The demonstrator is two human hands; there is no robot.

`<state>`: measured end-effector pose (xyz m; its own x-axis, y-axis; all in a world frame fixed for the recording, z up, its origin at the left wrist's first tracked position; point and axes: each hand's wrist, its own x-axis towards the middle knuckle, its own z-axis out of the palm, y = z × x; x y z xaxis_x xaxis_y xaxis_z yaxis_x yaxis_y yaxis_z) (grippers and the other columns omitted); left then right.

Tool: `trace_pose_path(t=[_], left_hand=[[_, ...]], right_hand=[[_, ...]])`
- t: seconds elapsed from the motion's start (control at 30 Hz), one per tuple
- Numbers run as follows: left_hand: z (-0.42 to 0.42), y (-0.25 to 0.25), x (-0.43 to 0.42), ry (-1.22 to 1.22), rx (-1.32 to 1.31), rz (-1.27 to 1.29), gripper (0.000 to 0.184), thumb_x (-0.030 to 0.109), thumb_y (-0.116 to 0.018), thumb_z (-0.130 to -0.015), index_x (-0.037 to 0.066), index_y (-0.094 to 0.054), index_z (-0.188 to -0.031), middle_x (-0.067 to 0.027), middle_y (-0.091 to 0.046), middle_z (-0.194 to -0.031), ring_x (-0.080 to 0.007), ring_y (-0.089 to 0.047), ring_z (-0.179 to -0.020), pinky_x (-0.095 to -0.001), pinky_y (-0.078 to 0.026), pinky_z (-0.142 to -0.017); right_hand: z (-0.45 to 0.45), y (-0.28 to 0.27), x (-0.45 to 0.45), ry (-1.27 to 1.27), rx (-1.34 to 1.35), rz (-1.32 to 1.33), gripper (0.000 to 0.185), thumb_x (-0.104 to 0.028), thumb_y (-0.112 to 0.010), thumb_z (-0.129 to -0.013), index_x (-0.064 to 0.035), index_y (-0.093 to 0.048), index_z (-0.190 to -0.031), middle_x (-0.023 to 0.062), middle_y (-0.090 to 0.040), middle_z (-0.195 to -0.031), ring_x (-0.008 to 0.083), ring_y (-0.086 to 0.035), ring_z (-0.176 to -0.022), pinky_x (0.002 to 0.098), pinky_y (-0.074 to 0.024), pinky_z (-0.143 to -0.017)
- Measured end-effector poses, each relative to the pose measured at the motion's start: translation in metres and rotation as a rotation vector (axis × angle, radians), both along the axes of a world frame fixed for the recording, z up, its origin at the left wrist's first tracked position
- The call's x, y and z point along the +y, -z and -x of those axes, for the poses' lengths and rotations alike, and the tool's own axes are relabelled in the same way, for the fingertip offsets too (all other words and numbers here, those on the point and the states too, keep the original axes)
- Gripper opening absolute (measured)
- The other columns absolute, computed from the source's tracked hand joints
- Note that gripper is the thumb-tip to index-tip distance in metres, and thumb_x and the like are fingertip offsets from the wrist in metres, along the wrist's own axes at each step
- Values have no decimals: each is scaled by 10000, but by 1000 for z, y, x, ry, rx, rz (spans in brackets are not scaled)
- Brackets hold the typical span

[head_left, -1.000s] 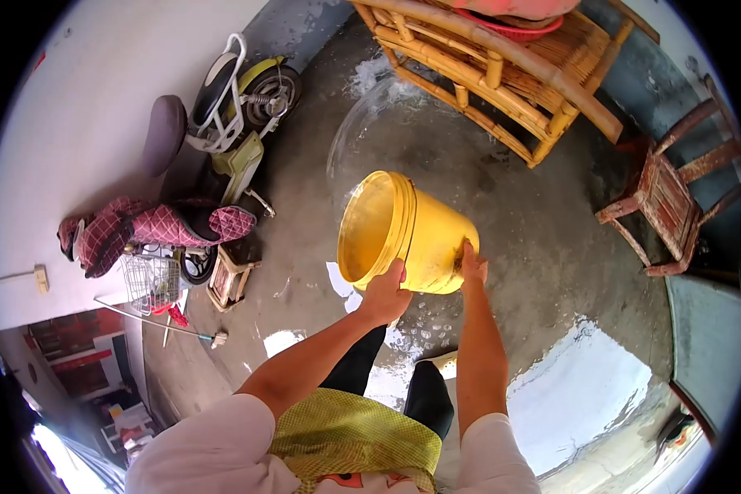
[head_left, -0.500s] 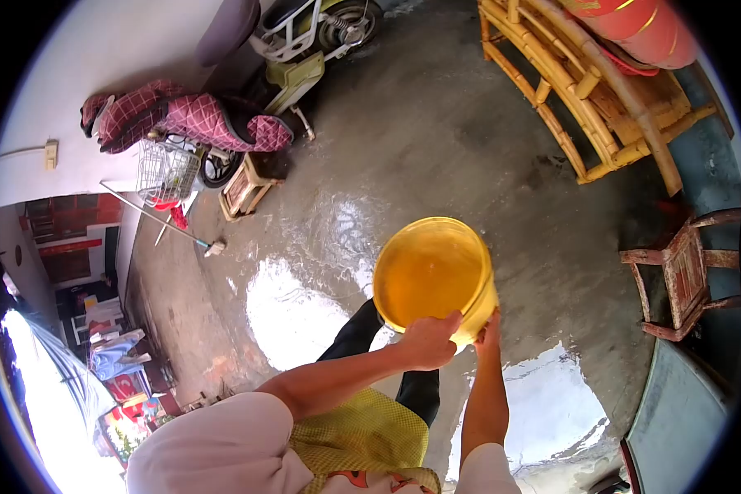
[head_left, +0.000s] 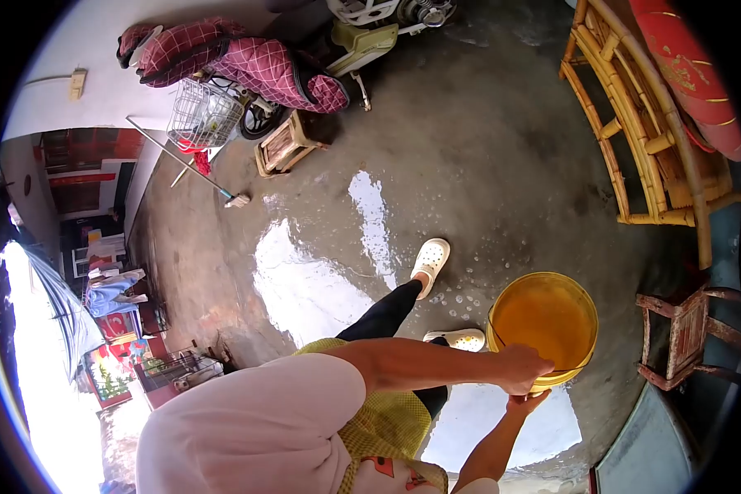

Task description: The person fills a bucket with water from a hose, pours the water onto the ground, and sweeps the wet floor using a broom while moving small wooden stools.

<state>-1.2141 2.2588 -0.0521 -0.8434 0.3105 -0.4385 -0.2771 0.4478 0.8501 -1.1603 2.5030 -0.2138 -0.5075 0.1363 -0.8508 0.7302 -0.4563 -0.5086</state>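
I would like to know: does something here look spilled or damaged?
Yes. Water appears spilled across the floor: bright, glossy patches reflect light, and bubbles dot the surface beside the yellow bucket. Indoors, this looks odd. The wooden chair at the right also has patchy, worn paint.

Dressed in white, yellow-green and black

A white top (head_left: 239,420) with short, loose sleeves (head_left: 317,379), a yellow-green apron (head_left: 395,421) in a fine check, an orange-red print (head_left: 380,467) at the chest, slim black trousers (head_left: 384,313), and off-white clogs (head_left: 433,255) pierced with round holes
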Motion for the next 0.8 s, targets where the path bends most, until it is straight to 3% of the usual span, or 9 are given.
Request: trace_pose_path(t=[0.13, 0.17, 0.2, 0.27, 0.4, 0.5, 0.67, 0.73, 0.8], left_hand=[[-5, -9, -28, -20, 45, 87, 235, 89, -542, -701, 27, -491, -922, -172, -562, -674, -337, -575, -623, -419, -441, -538], [-5, -16, -37, -41, 72, 69, 238, 89, -535, -702, 31, -488, -928, -168, -560, -674, -335, -575, -625, -412, -441, -524], [-1, -27, -45, -30, 62, 139, 208, 88, -527, -699, 42, -477, -895, -158, -554, -662, -334, -570, -620, -417, -437, -516], [-1, -38, -62, -23, 142, 224, 141, 86, -519, -684, 56, -453, -805, -145, -541, -635, -351, -549, -601, -437, -423, -514], [13, -67, -95, 115, 157, 392, 101, 77, -501, -681, 73, -468, -777, -158, -530, -612, -374, -529, -590, -458, -404, -540], [20, -73, -117, 226, 137, 473, 121, 90, -517, -670, 74, -461, -775, -156, -540, -650, -368, -537, -645, -455, -407, -571], [62, -25, -146, 284, 74, 642, 61, 99, -497, -679, 74, -478, -731, -157, -553, -684, -359, -535, -671, -445, -391, -559], [93, 23, -148, 310, 110, 697, 51, 99, -488, -680, 72, -474, -721, -158, -556, -686, -351, -534, -672, -431, -387, -553], [116, 48, -129, 417, 55, 701, 51, 94, -479, -679, 68, -455, -716, -154, -553, -691, -350, -530, -676, -429, -377, -558]], right_hand=[[7, 9, -51, 12, -88, 26, 718, -613, -402, -777, -72, -353, -1247, 103, -436, -1202, 237, -471, -1066, 356, -409, -887], [2, 45, -47, 64, -258, 113, 718, -629, -410, -765, -74, -390, -1220, 92, -477, -1161, 227, -497, -1029, 349, -433, -850], [16, -2, -97, 2, -183, -41, 732, -643, -413, -756, -68, -406, -1209, 89, -496, -1141, 231, -515, -1009, 351, -450, -825], [12, 5, -131, 3, -156, 122, 738, -653, -415, -754, -79, -402, -1217, 93, -515, -1123, 243, -537, -986, 372, -470, -789], [-27, 70, -197, 209, -374, 277, 719, -612, -527, -724, -29, -462, -1140, 112, -544, -1041, 218, -563, -877, 390, -469, -767], [-43, 84, -258, 259, -460, 336, 652, -632, -487, -733, -65, -534, -1050, 98, -584, -970, 228, -587, -817, 402, -489, -716], [-56, 107, -328, 176, -616, 116, 766, -577, -569, -711, 25, -455, -1172, 104, -524, -1107, 242, -553, -949, 376, -474, -746], [-9, 42, -307, 6, -725, 51, 803, -554, -586, -708, 49, -411, -1208, 126, -499, -1146, 245, -543, -969, 363, -462, -758], [5, 65, -306, 176, -651, 56, 815, -582, -551, -698, 83, -448, -1158, 212, -491, -1146, 294, -520, -1013, 359, -419, -824]])
